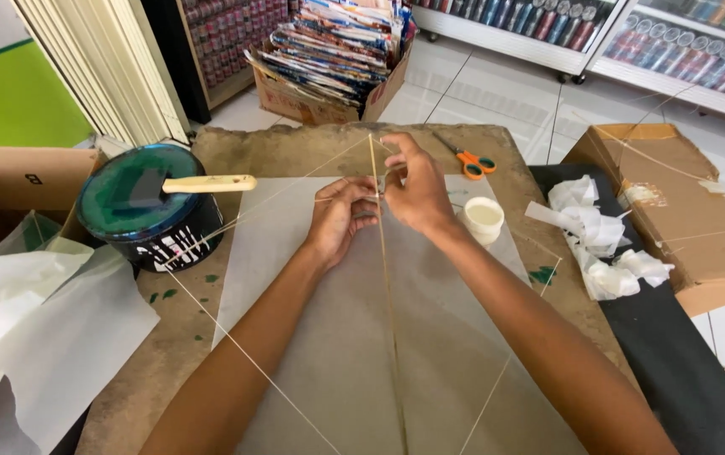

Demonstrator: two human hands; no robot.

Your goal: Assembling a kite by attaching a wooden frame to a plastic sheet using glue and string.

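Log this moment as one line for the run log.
left hand: pinching thin stick | right hand: pinching same spot | under: grey paper sheet | nearby: scissors, small white cup

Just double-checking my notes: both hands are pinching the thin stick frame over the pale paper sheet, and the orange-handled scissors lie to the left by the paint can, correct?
Not quite. The orange-handled scissors lie to the right of the hands, beyond the small white cup, not by the paint can. The head view shows this. The left hand and right hand do pinch the thin stick frame over the pale paper sheet.
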